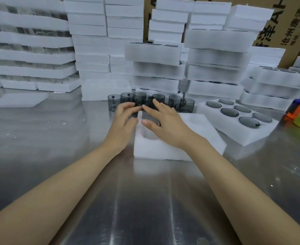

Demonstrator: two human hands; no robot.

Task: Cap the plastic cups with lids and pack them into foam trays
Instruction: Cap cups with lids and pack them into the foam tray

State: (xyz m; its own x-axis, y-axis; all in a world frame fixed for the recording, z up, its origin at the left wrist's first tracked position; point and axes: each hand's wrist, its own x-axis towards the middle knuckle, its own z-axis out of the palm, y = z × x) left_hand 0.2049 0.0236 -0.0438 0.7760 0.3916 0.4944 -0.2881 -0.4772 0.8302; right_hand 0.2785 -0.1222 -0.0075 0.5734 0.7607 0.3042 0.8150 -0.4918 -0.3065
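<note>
Currently held stock, entered item by item.

1. Smoky grey see-through plastic cup [150,114]: carried over the far left corner of the white foam tray with round pockets [195,131], which lies mid-bench on the steel bench [145,200]. It looks roughly upright, long axis pointing down at the tray. Blur hides whether a lid already sits on it.

2. Right hand [165,122]: thumb on the cup's near side, fingers [156,106] curled over its far side, gripping it.

3. Left hand [126,117]: fingers stretched in from the left toward the cup's top rim, tips meeting the right index fingertip. Whether they pinch a lid or only touch cannot be told.

4. Empty round pocket [151,136]: directly beneath the cup, slightly toward the near edge. Judged the deciding relation: a short, straight drop seats the cup. The right hand carries it, while the left is placed only to steady the rim.

5. Cluster of uncapped grey cups [140,97]: just behind both hands, toward the far edge.

6. Second white foam tray [234,135]: toward the right edge, six pockets filled, dark lids showing.

7. Stacked white foam trays [90,50]: along the far edge.
</note>
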